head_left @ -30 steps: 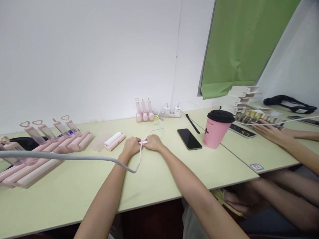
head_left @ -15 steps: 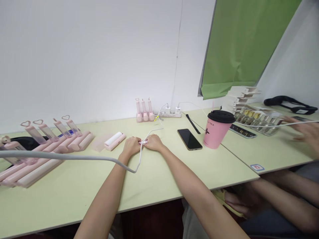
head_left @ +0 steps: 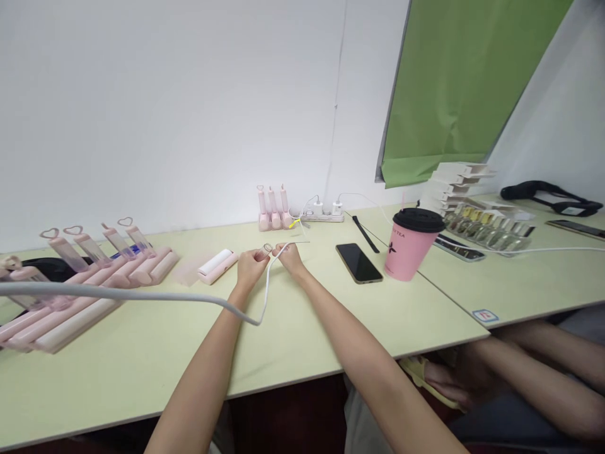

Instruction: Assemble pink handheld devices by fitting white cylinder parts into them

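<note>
My left hand (head_left: 250, 268) is closed on a small clear, pinkish piece with a loop (head_left: 265, 248) at its top, just above the table. Close on its right, my right hand (head_left: 290, 258) has its fingers pinched together; what they hold is too small to make out. A white cable (head_left: 266, 296) crosses the view in front of the hands and hides part of the gap between them. Left of my left hand lies a pink and white cylinder pair (head_left: 218, 266) beside a thin translucent pink sheet (head_left: 190, 270).
Pink cylinders with clear, heart-topped tubes (head_left: 127, 265) line the left side. Similar pieces (head_left: 275, 217) stand by the wall near a power strip (head_left: 321, 218). Right are a phone (head_left: 359, 263), a pink cup (head_left: 410, 249), glass bottles (head_left: 496, 233) and a seated person's arm (head_left: 543, 378).
My hands have turned and raised slightly, and the looped piece now shows in my left hand. The other person's hand has left the table on the right.
</note>
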### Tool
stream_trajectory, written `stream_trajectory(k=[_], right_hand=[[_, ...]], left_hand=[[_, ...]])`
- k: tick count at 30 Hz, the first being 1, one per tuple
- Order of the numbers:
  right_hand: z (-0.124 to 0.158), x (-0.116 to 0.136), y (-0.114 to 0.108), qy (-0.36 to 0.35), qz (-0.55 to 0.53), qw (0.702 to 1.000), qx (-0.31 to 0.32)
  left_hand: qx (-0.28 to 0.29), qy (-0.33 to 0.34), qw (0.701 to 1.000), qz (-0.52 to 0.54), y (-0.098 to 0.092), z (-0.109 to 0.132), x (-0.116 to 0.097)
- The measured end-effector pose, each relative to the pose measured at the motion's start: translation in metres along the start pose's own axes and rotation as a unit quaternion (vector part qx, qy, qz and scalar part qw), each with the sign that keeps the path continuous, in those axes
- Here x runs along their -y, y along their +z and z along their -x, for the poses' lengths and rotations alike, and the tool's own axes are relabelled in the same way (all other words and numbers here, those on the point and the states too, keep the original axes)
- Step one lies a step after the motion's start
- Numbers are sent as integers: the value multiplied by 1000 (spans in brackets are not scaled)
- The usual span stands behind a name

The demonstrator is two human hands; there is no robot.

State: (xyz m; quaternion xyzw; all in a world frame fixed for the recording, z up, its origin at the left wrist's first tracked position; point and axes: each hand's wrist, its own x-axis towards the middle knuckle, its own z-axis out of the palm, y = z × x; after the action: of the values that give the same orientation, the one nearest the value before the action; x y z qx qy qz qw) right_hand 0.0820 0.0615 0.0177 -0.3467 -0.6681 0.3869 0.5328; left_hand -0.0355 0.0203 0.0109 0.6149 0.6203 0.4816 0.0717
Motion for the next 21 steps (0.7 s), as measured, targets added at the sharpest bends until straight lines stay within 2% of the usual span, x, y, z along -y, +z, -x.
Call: stream_trajectory(k=[2, 5, 8, 21], right_hand=[[2, -3, -1, 23, -19, 1000, -1], [2, -5, -3, 33, -40, 999, -8], [2, -5, -3, 34, -45, 998, -5], [2, -12, -4, 39, 40, 998, 13]], left_hand=[[7, -25, 1000, -15, -3, 1, 3], [-14, -42, 999, -23, -6, 0, 7], [-31, -37, 999, -17, -8, -2, 6], [-16, -15, 998, -56, -4, -1, 8]])
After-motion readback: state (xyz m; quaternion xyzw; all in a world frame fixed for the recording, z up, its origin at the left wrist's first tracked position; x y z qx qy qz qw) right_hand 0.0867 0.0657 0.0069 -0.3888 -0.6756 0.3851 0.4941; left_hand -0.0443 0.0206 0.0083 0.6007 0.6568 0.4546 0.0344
